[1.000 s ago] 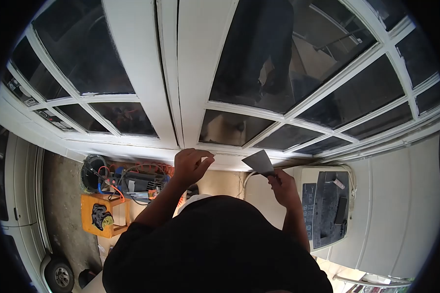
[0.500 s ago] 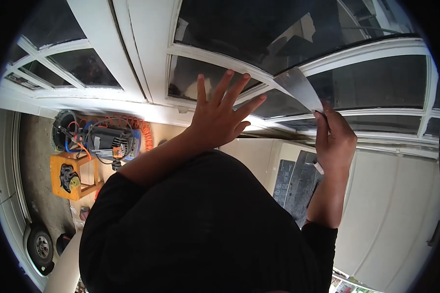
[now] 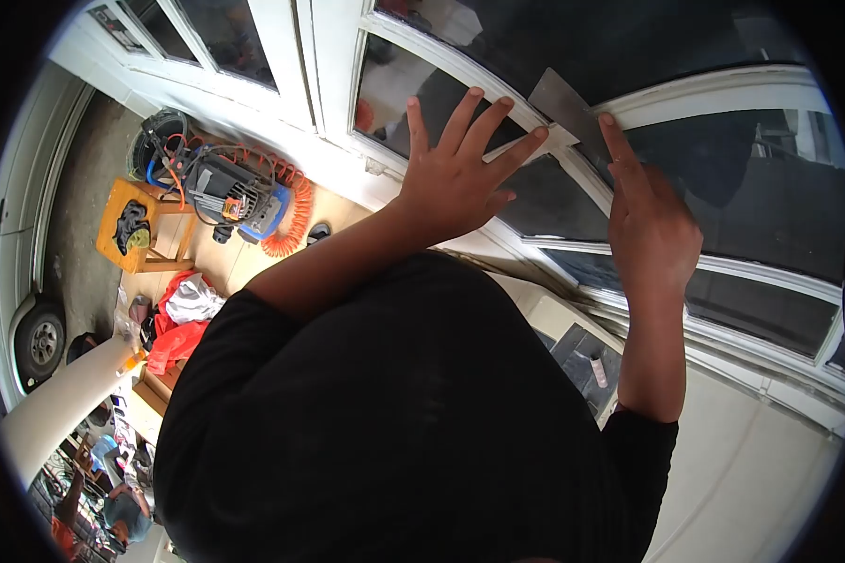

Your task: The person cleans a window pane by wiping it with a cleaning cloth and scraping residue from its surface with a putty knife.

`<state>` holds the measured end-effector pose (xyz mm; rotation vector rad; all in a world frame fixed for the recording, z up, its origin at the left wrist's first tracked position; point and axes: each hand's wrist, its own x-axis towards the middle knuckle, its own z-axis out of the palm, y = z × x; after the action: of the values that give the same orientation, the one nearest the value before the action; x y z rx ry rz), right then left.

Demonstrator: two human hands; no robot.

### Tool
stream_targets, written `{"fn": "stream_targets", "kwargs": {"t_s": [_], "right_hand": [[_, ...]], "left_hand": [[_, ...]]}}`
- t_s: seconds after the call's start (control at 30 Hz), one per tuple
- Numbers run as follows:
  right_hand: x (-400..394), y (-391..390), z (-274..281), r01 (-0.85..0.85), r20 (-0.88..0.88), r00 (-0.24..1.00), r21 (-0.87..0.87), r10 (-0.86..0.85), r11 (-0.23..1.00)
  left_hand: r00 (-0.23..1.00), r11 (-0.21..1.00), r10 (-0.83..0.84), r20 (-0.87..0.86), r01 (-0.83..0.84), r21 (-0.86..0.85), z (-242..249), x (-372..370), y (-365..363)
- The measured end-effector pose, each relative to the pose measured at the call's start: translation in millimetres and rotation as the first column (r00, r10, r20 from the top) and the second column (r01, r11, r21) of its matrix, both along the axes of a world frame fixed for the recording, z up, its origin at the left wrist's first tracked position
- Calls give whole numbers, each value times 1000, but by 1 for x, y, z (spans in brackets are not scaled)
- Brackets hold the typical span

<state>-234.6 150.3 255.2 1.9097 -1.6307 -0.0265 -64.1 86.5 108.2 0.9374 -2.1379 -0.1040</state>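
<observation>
A window with white muntins (image 3: 704, 98) and dark panes fills the upper part of the head view. My right hand (image 3: 655, 230) grips a thin flat metal scraper (image 3: 571, 105), its index finger stretched along the blade. The scraper's far end lies over the spot where several muntins meet. To its left, my left hand (image 3: 453, 192) is spread wide, fingertips at the white frame beside a small pane, holding nothing.
Below the window is a pale appliance (image 3: 573, 330) with a small white roll (image 3: 599, 372) on top. At left are an air compressor (image 3: 230, 192) with an orange coiled hose, a wooden stool (image 3: 113, 246) and red cloth (image 3: 176, 345). People and a parked vehicle appear farther off.
The view has turned and shifted, showing more floor at left. The scraper, bent before, now looks straighter, and my right index finger has extended along it. My left hand stays spread near the frame.
</observation>
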Motion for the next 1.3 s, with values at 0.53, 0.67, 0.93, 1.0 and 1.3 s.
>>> {"fn": "stream_targets", "kwargs": {"t_s": [0.53,0.67,0.93,1.0,1.3], "right_hand": [[12,3,-8,85,-75,993,-14,-86,996],[15,6,-10,93,-71,993,-31,-95,995],[16,5,-17,70,23,997,-81,-68,994],[14,7,-20,76,36,997,-77,-74,994],[16,7,-25,81,66,995,-101,-75,992]], "left_hand": [[1000,998,8,1,-9,69,9,-5,-2],[1000,999,-2,-9,3,51,8,-6,-3],[1000,999,-26,-15,27,37,6,-3,-6],[1000,999,-27,-16,28,35,6,-3,-6],[998,998,-57,-15,57,21,5,1,-8]]}}
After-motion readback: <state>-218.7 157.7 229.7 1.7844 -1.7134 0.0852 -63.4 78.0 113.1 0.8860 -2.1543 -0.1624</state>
